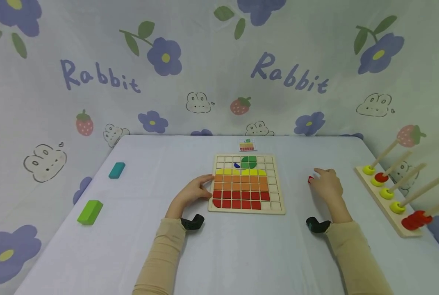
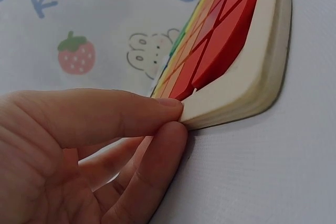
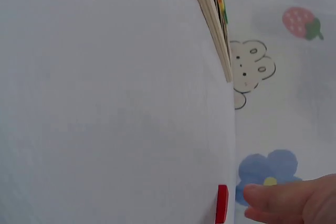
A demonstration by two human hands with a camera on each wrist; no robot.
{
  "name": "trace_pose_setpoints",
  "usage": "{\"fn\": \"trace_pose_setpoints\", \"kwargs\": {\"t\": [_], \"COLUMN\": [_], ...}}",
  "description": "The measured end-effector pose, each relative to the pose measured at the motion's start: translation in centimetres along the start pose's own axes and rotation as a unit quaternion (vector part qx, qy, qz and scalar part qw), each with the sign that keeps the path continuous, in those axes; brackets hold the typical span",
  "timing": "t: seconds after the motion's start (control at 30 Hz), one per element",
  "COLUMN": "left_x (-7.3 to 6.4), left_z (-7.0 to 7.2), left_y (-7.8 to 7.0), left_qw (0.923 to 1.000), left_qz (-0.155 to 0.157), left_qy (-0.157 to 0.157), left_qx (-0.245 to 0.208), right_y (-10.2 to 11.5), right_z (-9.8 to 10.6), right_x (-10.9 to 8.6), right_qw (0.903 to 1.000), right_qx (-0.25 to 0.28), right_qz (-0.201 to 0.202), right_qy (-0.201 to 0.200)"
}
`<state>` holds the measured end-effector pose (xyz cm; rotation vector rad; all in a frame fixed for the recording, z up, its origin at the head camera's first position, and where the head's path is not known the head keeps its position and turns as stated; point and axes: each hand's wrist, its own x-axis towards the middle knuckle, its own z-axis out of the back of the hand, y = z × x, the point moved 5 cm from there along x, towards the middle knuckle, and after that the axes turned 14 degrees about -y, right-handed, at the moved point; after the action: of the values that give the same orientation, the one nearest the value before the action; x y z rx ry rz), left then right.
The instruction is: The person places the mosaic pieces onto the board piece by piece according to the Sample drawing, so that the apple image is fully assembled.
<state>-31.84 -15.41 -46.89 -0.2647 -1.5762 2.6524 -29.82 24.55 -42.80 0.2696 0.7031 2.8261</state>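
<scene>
A square wooden board (image 1: 247, 212) lies on the table with rows of red, orange and yellow tiles, a green leaf shape and a small blue piece. My left hand (image 1: 194, 190) touches the board's left edge with thumb and finger; the left wrist view shows the fingertips (image 2: 170, 109) right at the rim, by a rounded red tile (image 2: 226, 45). To the board's right, my right hand (image 1: 328, 186) is over a loose red tile (image 1: 310, 179). In the right wrist view a gap shows between the fingers (image 3: 262, 198) and that tile (image 3: 221, 205).
A small picture card (image 1: 247, 145) sits behind the board. On the right stands a wooden peg rack (image 1: 383, 200) with yellow and red beads. At the left lie a teal block (image 1: 117, 170) and a green block (image 1: 90, 212). A patterned cloth hangs behind the table.
</scene>
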Motion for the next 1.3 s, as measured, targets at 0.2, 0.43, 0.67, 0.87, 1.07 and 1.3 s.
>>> {"fn": "trace_pose_setpoints", "kwargs": {"t": [0.2,0.43,0.67,0.87,1.07,1.3], "left_x": [-0.1,-0.2,-0.3,-0.7,-0.1,0.0], "left_z": [0.0,0.1,0.2,0.4,0.0,-0.1], "left_y": [0.0,0.0,-0.1,-1.2,-0.4,-0.5], "left_qw": [1.0000,0.9999,0.9999,0.9998,0.9998,0.9999], "left_qz": [0.000,-0.011,-0.004,-0.010,-0.011,-0.006], "left_qy": [0.001,0.006,0.010,0.014,0.015,0.012], "left_qx": [0.000,-0.005,-0.013,0.007,-0.002,-0.004], "right_y": [-1.4,0.3,5.1,7.7,8.5,9.0], "right_z": [-0.2,0.2,-1.6,-4.4,-5.0,-4.8], "right_x": [0.7,0.0,-2.8,-5.7,-6.8,-7.0], "right_qw": [0.9995,0.9969,0.9669,0.9506,0.9719,0.9817], "right_qx": [0.003,0.063,0.234,0.257,0.185,0.143], "right_qz": [0.013,0.042,0.003,-0.013,0.042,0.061], "right_qy": [0.030,-0.022,0.101,0.174,0.140,0.111]}}
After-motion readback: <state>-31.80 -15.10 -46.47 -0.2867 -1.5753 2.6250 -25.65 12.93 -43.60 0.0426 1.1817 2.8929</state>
